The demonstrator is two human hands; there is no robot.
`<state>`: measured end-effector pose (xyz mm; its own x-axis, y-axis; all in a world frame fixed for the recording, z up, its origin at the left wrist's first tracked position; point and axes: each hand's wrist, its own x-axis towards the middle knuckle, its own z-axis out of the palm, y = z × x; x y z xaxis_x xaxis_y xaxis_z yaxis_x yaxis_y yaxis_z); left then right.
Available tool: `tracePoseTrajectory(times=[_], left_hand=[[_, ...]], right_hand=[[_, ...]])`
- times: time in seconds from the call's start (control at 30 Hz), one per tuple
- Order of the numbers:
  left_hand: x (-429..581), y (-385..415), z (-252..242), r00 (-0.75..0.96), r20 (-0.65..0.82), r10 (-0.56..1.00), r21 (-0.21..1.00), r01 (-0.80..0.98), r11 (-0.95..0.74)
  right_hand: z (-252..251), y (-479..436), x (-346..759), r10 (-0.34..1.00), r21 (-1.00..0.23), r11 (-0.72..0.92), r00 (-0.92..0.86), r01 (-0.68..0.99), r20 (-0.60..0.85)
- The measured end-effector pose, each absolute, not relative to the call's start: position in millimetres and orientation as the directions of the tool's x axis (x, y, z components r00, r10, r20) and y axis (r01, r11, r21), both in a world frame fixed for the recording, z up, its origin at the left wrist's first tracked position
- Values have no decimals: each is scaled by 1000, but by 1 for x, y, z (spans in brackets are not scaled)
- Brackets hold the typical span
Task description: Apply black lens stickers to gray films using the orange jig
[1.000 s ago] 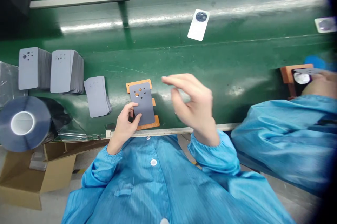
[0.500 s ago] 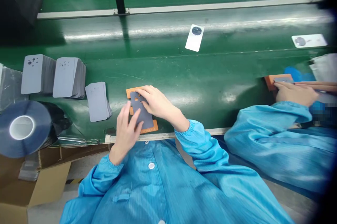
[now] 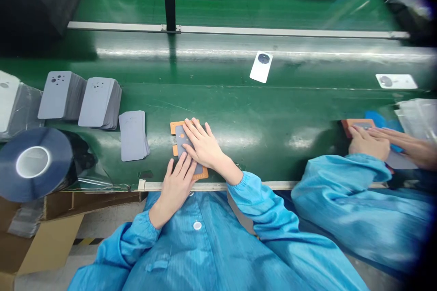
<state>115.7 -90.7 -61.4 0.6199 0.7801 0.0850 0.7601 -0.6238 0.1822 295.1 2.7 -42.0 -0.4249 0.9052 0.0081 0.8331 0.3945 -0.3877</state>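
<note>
A grey phone-back-shaped sheet [image 3: 180, 144] lies on an orange fixture plate [image 3: 174, 127] near the table's front edge. My right hand [image 3: 204, 146] rests flat across the sheet's upper part, fingers stretched out. Lower down, my left hand [image 3: 178, 182] lies with extended fingers on the sheet's lower part, its fingertips close to the right hand's thumb. Orange shows along the fixture's top, left and bottom edges; the hands cover much of the sheet. To the left is a small pile of similar grey sheets [image 3: 132, 138].
Two taller stacks of grey sheets [image 3: 56, 99] [image 3: 96, 104] and a large film roll [image 3: 59, 163] stand left. White phone backs [image 3: 261, 70] [image 3: 396, 82] lie on the green surface farther back. At right, a co-worker's hands [image 3: 368, 143] work over another orange fixture. A cardboard box [image 3: 51, 247] sits below left.
My left hand has come down from above the sheet's left side onto its lower part. My right hand has flattened over the upper part, fingers extended. The camera view has shifted slightly.
</note>
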Motion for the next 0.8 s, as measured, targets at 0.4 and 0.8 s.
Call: tracePoseTrajectory(times=[0.4,0.8], left_hand=[[116,-91,-65,604,117,788,253,749,-612],[120,-93,-59,479,183,859,534,685,-496]], right_hand=[[-34,-9,296,864,-438,413,-495,799,-89],[-51,-45,305,990,-694,50,-129,719,-62]])
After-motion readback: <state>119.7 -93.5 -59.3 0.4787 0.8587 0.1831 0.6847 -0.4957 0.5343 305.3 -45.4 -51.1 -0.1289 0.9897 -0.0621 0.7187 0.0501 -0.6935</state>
